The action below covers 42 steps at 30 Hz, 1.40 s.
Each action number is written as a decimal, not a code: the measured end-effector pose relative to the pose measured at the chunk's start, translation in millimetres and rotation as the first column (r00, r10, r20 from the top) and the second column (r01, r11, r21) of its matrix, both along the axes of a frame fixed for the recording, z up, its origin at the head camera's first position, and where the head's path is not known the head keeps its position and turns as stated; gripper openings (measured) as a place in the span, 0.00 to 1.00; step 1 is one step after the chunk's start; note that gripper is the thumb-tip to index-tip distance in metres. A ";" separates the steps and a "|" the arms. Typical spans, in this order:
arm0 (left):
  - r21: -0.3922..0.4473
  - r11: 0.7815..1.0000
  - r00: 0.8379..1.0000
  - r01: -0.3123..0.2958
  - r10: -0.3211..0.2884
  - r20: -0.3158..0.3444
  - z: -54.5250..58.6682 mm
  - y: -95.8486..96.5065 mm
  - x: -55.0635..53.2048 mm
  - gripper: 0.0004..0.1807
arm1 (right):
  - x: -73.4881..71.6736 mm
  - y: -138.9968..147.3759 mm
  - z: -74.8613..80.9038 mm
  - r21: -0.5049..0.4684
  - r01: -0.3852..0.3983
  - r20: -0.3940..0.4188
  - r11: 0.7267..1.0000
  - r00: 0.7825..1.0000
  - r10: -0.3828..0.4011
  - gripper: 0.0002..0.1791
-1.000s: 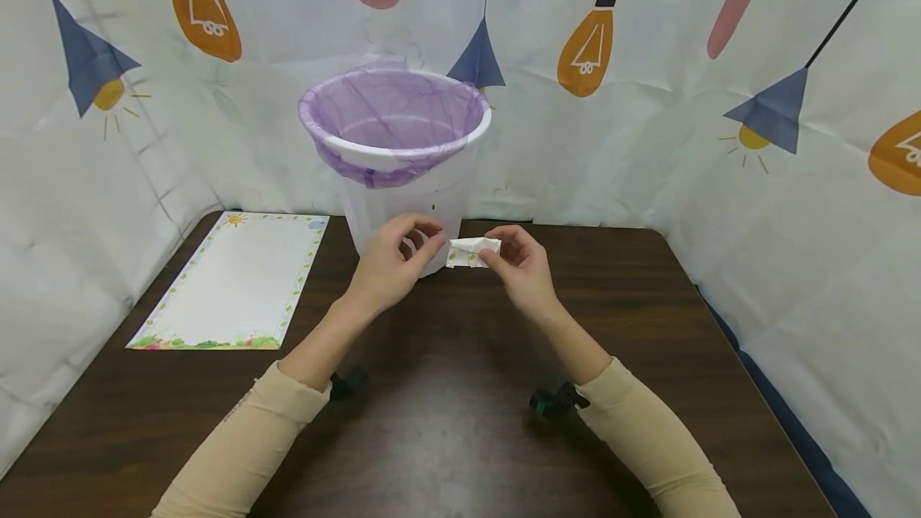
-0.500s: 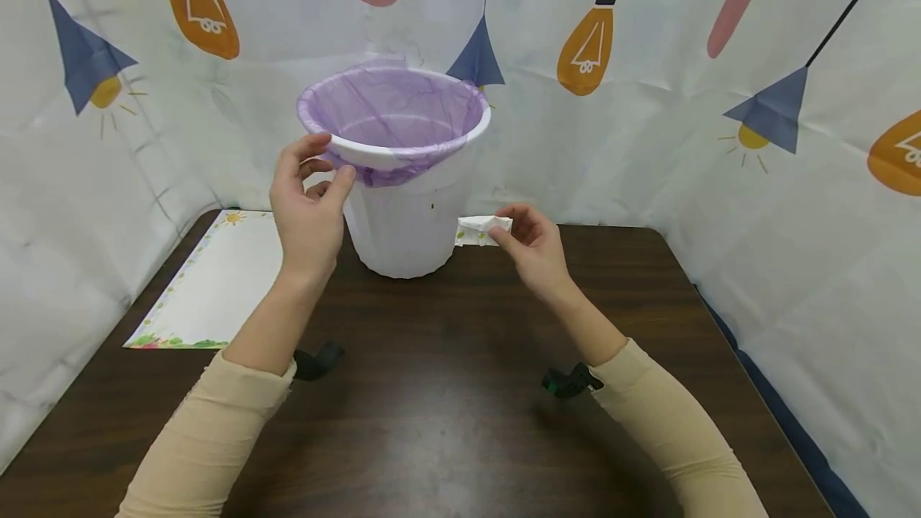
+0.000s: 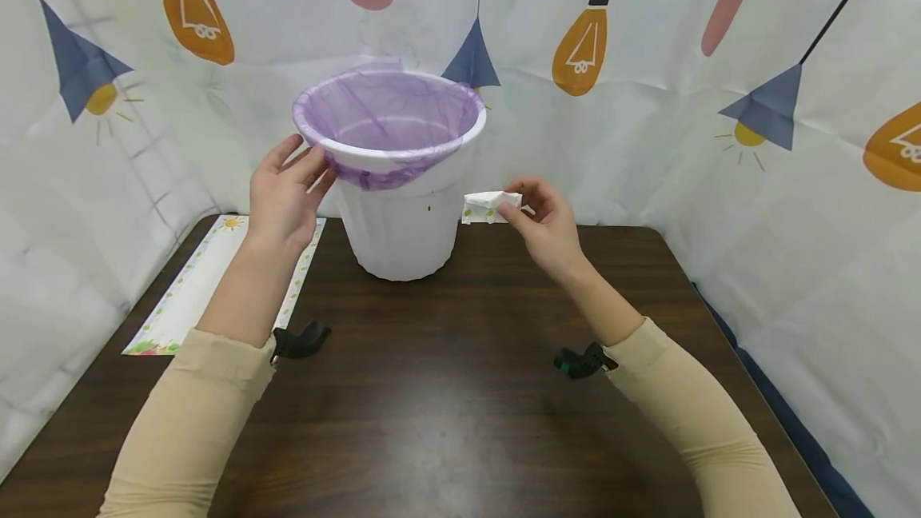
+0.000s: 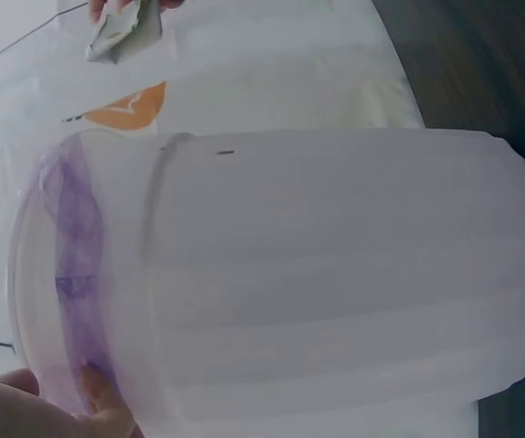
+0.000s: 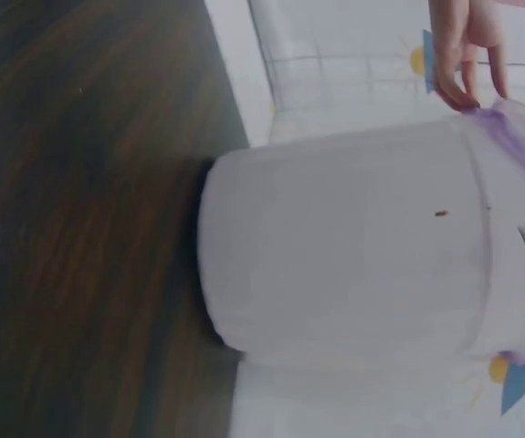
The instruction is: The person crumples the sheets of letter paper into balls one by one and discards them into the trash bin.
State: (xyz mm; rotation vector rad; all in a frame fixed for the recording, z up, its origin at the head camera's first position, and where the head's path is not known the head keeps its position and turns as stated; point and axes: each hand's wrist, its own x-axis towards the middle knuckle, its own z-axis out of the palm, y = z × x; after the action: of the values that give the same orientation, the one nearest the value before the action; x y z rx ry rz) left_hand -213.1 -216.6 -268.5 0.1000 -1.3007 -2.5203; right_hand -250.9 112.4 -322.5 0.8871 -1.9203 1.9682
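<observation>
Two handholds where a slip could start

From where I stand, the folded paper (image 3: 480,207) hangs just right of the bin (image 3: 399,230), lower than its rim (image 3: 396,157); the grip of the right hand (image 3: 550,226) pinches one end between thumb and fingers. If that pinch slackens, I think it could twist loose or spring open. Carried too low, it would likely knock the rim and drop outside.

The left hand (image 3: 283,192) touches the rim's left side; whether that grip has firm hold, I can't tell. A hard push might tip the bin, which looks light, and a tug might peel off the purple liner (image 3: 396,110), whose folded-over edge seems slack. The left forearm (image 3: 248,290) crosses in front of the bordered sheet (image 3: 189,294); dipping low, it could drag it along the tabletop (image 3: 432,422).
</observation>
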 end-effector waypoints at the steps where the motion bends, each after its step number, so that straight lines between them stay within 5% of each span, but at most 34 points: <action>1: 0.020 1.000 1.000 0.006 -0.006 0.005 0.6 -1.3 -1.3 0.44 | -0.6 0.0 2.7 -0.001 -0.001 -0.008 1.000 1.000 0.001 0.11; 7: 0.100 0.994 0.999 0.038 -0.040 0.010 5.9 -8.0 -4.3 0.34 | -4.2 1.0 16.3 0.006 0.009 -0.054 1.000 0.999 -0.008 0.12; 16: 0.168 0.985 0.999 0.043 -0.047 0.020 13.4 -11.5 -10.1 0.38 | -13.1 -5.2 39.6 0.013 0.019 -0.156 1.000 0.988 -0.017 0.12; 25: 0.160 0.986 0.999 0.039 -0.044 0.025 17.1 -13.1 -12.8 0.42 | -22.4 -17.5 68.2 0.017 0.041 -0.250 0.999 0.968 -0.036 0.12; 33: 0.146 0.989 0.999 -0.004 -0.002 0.042 19.1 -9.0 -13.6 0.28 | -25.7 -38.7 90.0 -0.019 0.077 -0.187 0.997 0.979 -0.079 0.12; 42: 0.095 0.995 0.998 0.022 -0.027 0.051 22.1 -10.4 -11.9 0.25 | -39.5 -63.5 100.5 0.108 0.184 -0.232 0.977 0.960 -0.156 0.10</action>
State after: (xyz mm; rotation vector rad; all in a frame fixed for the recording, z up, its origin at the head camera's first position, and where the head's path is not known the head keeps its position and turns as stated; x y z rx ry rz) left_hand -225.1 -227.0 -246.4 0.1719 -1.2091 -2.6162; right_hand -290.5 48.9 -221.9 0.8988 -1.9384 1.5912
